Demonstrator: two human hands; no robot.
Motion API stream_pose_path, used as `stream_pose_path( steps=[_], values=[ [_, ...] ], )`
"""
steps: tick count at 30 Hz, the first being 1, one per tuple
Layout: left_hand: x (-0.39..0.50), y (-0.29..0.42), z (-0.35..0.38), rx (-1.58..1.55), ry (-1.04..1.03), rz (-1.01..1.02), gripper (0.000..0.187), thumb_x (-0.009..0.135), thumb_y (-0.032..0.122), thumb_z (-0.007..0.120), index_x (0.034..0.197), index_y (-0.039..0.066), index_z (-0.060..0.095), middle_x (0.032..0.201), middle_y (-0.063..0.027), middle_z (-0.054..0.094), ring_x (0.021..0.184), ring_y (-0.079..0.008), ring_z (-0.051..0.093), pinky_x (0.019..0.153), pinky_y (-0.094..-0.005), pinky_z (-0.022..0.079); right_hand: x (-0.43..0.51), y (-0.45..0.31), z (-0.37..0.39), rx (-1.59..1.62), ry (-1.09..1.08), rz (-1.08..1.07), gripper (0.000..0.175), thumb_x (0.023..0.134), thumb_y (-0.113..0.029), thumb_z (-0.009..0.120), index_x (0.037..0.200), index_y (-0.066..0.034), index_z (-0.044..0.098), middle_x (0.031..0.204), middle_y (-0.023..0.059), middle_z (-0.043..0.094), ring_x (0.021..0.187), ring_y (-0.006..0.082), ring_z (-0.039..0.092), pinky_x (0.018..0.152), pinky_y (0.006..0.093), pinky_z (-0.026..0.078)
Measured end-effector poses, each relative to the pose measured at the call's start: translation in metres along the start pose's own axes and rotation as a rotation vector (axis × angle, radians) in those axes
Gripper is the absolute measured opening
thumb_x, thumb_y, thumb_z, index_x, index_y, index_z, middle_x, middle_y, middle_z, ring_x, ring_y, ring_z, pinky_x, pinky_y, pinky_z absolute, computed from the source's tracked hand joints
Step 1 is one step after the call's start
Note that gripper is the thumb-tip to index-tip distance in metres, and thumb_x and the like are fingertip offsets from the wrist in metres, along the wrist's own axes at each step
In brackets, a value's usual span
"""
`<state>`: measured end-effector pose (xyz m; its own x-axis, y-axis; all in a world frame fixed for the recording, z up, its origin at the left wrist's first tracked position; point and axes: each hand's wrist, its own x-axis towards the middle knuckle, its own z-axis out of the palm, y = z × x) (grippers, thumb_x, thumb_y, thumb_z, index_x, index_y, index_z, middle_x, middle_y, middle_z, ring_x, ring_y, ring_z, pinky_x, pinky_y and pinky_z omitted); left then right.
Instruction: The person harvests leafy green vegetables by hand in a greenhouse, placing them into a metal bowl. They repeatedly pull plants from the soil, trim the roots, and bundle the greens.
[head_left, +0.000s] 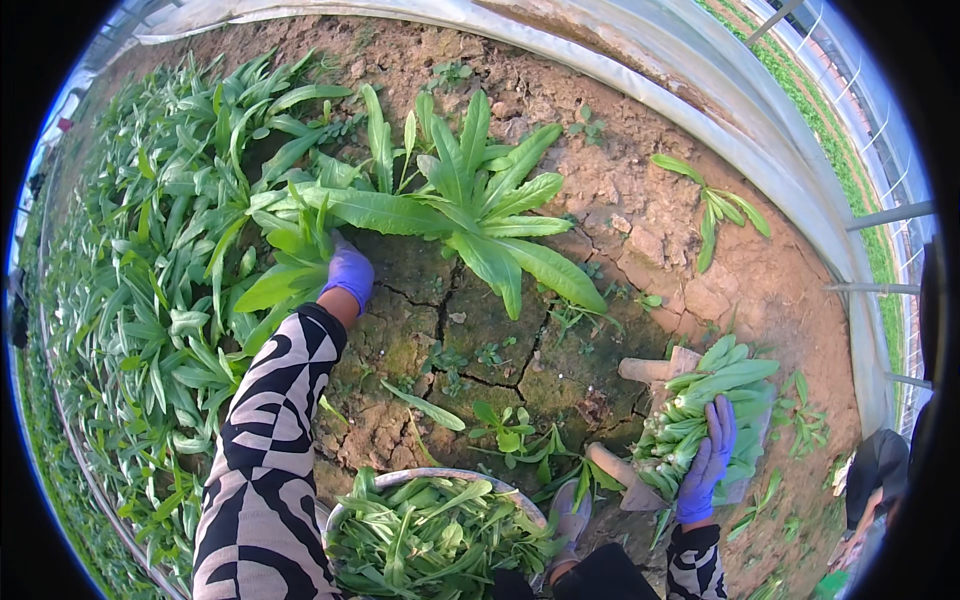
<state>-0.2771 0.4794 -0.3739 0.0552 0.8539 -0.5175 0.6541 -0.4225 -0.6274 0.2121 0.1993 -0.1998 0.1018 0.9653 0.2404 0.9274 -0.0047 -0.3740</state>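
Observation:
My left hand (349, 273), in a purple glove, reaches to the base of a leafy green plant (289, 274) at the edge of the dense crop. Leaves hide its fingers, so its hold is not visible. Just right of it, a large rosette of long leaves (484, 199) grows from cracked soil. My right hand (706, 461), also gloved in purple, lies flat on a stack of leafy greens (724, 379), their pale cut ends facing left. The stack rests on a low wooden stand (646, 496) with round pegs.
A round tub (529, 504) heaped with loose leaves stands near my shoe (571, 521). Dense crop rows (150, 300) fill the left. Plastic sheeting (637, 86) borders the bed beyond, with metal poles (889, 216) at right. Part of another person (874, 480) shows at the lower right.

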Motion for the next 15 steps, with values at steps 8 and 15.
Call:
stream_pose_path(
  steps=[8,15],
  values=[
    [0.022,0.003,0.027,-0.180,0.118,-0.192,0.031,0.089,0.013,0.049,0.111,0.000,0.066,0.112,-0.0222,0.065,0.104,-0.0366,0.062,0.097,-0.0537,0.037,0.004,-0.012,-0.007,-0.007,-0.042,-0.002,0.046,0.101,-0.028,0.031,0.132,0.0000,0.050,0.143,0.0166,0.042,0.135,0.0316,0.035,0.113,0.0405,0.023],
    [0.023,0.000,0.029,-0.298,0.169,-0.111,0.019,0.083,0.017,0.057,0.087,0.015,0.075,0.094,-0.0077,0.073,0.083,-0.0270,0.070,0.067,-0.0450,0.048,0.007,-0.017,-0.028,-0.194,-0.108,-0.029,0.037,0.099,-0.018,0.041,0.132,-0.0034,0.051,0.142,0.0157,0.044,0.134,0.0331,0.036,0.113,0.0416,0.024]
  ],
)
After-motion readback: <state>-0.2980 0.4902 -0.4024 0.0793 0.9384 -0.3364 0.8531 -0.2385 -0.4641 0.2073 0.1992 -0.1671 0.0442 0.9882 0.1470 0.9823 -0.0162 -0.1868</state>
